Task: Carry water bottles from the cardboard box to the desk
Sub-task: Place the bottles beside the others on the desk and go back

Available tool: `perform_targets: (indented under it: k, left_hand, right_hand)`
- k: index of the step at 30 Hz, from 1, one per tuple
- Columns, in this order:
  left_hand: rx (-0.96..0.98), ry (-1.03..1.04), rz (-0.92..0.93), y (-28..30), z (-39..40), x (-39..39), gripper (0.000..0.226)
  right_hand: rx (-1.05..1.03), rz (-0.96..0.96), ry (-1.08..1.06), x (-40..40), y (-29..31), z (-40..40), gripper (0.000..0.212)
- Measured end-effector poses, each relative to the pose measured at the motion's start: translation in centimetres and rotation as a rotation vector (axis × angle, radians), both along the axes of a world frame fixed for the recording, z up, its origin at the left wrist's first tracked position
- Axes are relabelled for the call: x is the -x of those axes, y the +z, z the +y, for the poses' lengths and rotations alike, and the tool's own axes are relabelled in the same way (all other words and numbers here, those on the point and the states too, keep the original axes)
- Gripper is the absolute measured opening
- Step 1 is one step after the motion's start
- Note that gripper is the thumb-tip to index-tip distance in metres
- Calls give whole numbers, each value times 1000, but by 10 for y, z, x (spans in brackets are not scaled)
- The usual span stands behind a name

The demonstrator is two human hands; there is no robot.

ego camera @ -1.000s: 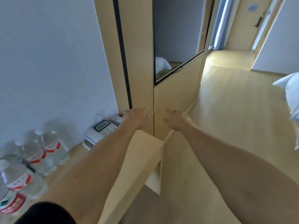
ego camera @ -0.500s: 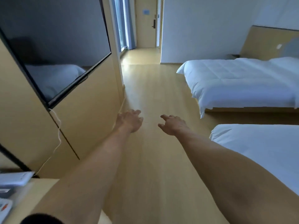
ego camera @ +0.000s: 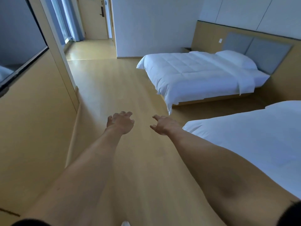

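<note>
Both arms reach forward over a smooth, pale wooden floor [ego camera: 114, 88] with a slight sheen. The left hand [ego camera: 121, 122] shows its back, fingers loosely spread and slightly bent, its grip released and holding nothing. The right hand [ego camera: 162, 124] is just beside it, apart from it, with the forefinger stretched forward and the other fingers relaxed; its grip is likewise released and empty. No water bottle, cardboard box or bench shows in the view, so their place cannot be told.

On the left stands a flat tan wood panel wall [ego camera: 37, 119], matte and plain, with a dark glossy screen [ego camera: 19, 38] mounted high on it; the screen is cut off by the left edge. On the right are two beds. The far bed [ego camera: 195, 75] has a white quilted cover with soft folds, a pillow, and a tan headboard with grey padded panels. The near bed [ego camera: 252, 136] is a smooth white sheet, cut off by the right edge.

Between the panel wall and the beds the floor runs as a broad open lane to a far hallway, where a tan door [ego camera: 94, 17] with a dark handle stands. Dark sleeves are cut off at the bottom corners. A small white shape at the bottom edge is too cropped to make out.
</note>
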State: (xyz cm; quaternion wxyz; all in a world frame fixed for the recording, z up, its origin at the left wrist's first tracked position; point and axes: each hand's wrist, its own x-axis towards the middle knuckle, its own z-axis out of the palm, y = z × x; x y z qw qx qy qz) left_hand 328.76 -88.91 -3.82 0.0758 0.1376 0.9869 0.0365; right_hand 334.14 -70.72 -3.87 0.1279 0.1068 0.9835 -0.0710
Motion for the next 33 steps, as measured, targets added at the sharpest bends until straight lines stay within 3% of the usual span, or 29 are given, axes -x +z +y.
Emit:
perform_targets:
  k: [8, 19, 33]
  left_hand:
    - [-25, 18, -104, -16, -24, 132, 52]
    - [-23, 0, -122, -35, 4, 284, 53]
    - [-33, 77, -96, -17, 92, 558, 54]
  right_hand:
    - [11, -46, -46, 120, -1, -12, 58]
    - [45, -71, -88, 270, -23, 22, 59]
    - [93, -62, 20, 568, -30, 108, 61]
